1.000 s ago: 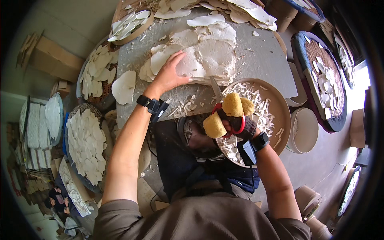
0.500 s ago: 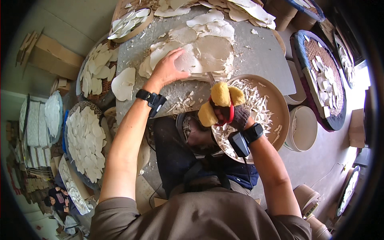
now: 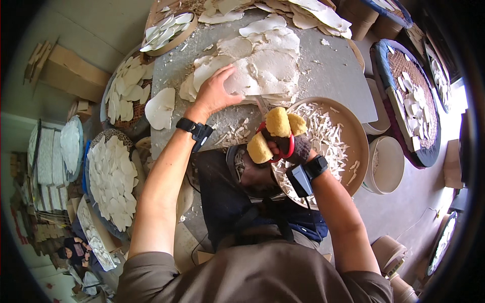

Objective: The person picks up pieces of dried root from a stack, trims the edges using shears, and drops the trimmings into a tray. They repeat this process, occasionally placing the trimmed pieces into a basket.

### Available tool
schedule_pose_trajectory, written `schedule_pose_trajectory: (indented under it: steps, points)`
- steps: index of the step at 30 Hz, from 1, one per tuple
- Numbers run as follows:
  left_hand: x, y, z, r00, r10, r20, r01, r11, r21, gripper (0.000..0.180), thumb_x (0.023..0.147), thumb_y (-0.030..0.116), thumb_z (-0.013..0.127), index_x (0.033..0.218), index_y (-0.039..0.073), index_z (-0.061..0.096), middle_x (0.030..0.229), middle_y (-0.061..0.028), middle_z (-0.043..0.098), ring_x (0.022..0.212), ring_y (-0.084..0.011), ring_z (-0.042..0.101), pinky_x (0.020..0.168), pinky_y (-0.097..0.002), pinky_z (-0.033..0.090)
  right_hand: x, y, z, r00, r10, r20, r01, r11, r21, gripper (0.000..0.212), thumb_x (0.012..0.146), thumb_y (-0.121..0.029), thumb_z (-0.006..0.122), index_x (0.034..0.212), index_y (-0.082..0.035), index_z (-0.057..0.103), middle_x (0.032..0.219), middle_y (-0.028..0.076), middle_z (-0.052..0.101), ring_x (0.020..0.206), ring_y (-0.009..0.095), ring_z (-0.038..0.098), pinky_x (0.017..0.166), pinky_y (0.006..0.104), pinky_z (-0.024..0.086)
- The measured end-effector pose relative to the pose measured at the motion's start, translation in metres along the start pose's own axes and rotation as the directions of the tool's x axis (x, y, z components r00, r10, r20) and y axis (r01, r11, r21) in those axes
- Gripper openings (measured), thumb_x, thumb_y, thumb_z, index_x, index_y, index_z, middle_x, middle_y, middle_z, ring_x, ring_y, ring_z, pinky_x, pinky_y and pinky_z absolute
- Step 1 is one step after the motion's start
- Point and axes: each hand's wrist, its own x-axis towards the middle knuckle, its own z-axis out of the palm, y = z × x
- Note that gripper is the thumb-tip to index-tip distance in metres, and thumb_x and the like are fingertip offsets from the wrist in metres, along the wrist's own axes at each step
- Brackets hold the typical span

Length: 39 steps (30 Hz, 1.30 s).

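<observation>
My left hand (image 3: 216,96) rests on a stack of pale, thin, irregular slices (image 3: 268,70) on the metal table. Its fingers are stretched over the top and the thumb is spread along the near edge. Closed around red-handled scissors (image 3: 290,147), my right hand (image 3: 299,146) wears a dark knitted glove, with yellow spongy pads (image 3: 277,121) around the fingers. The scissor blades (image 3: 262,104) point up at the near edge of the stack; the pads and fingers hide much of the handles. Beneath this hand is a round tan tub (image 3: 359,146) holding pale trimmings (image 3: 326,134).
More slices (image 3: 313,15) lie at the table's far edge. One single slice (image 3: 160,108) lies on the left. Round trays of slices (image 3: 111,177) stand left, another tray (image 3: 410,101) right. A white bucket (image 3: 385,164) stands beside the tub. Another person (image 3: 76,251) is at lower left.
The scissors have shifted slightly left and down relative to the stack, and their red handles show farther apart. My left hand stays on the slices. The whole view has shifted a little.
</observation>
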Motion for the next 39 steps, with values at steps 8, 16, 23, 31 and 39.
schedule_pose_trajectory:
  steps: [8, 16, 23, 31, 39]
  points:
    - [-0.002, -0.002, -0.001, 1.0, -0.008, 0.019, 0.009, 0.999, -0.053, 0.071, 0.059, 0.026, 0.072, 0.121, 0.003, 0.045, 0.128, -0.0118, 0.043, 0.118, -0.0237, 0.041, 0.099, -0.03, 0.033, 0.02, 0.021, -0.002, 0.959, -0.278, -0.061, 0.242, 0.908, -0.343, 0.023, 0.078, -0.009, 0.06, 0.099, -0.01, 0.053, 0.061, -0.003, 0.049, 0.047, 0.006, 0.045, 0.041, 0.0211, 0.037]
    - [0.001, 0.015, -0.016, 0.997, -0.057, -0.061, 0.047, 0.987, -0.151, 0.043, 0.074, 0.025, 0.063, 0.11, 0.002, 0.054, 0.108, -0.0113, 0.057, 0.098, -0.0226, 0.055, 0.083, -0.0286, 0.042, 0.015, 0.003, -0.005, 0.739, -0.576, 0.35, 0.35, -0.116, -0.93, 0.041, 0.073, -0.03, 0.066, 0.107, -0.011, 0.055, 0.094, 0.008, 0.059, 0.082, 0.019, 0.057, 0.071, 0.0289, 0.046]
    - [-0.009, 0.02, -0.026, 0.908, -0.419, 0.013, 0.228, 0.468, -0.854, 0.018, 0.086, 0.013, 0.051, 0.097, 0.0, 0.056, 0.083, -0.004, 0.061, 0.074, -0.0077, 0.058, 0.063, -0.0203, 0.047, -0.036, 0.046, -0.002, 0.936, -0.34, 0.09, 0.267, 0.52, -0.811, 0.057, 0.069, -0.016, 0.072, 0.119, -0.009, 0.046, 0.114, 0.005, 0.052, 0.106, 0.017, 0.048, 0.094, 0.0301, 0.037]
    - [-0.061, 0.043, 0.005, 0.831, -0.526, 0.18, 0.143, -0.111, -0.984, 0.026, 0.079, 0.002, 0.053, 0.104, 0.003, 0.05, 0.096, -0.0062, 0.059, 0.084, -0.0149, 0.058, 0.071, -0.027, 0.048, -0.078, 0.05, 0.021, 0.955, -0.296, -0.001, 0.257, 0.833, -0.489, 0.04, 0.079, -0.023, 0.063, 0.113, -0.009, 0.047, 0.088, 0.001, 0.052, 0.076, 0.012, 0.05, 0.073, 0.0252, 0.041]
    - [-0.041, 0.063, 0.035, 0.833, -0.502, 0.23, 0.126, -0.232, -0.964, 0.024, 0.08, 0.005, 0.055, 0.103, 0.006, 0.051, 0.094, -0.0043, 0.058, 0.084, -0.0153, 0.057, 0.075, -0.03, 0.049, -0.083, 0.046, 0.045, 0.941, -0.289, -0.174, 0.204, 0.898, -0.389, 0.027, 0.086, -0.037, 0.053, 0.09, -0.011, 0.053, 0.057, -0.006, 0.044, 0.047, 0.004, 0.041, 0.048, 0.0198, 0.035]
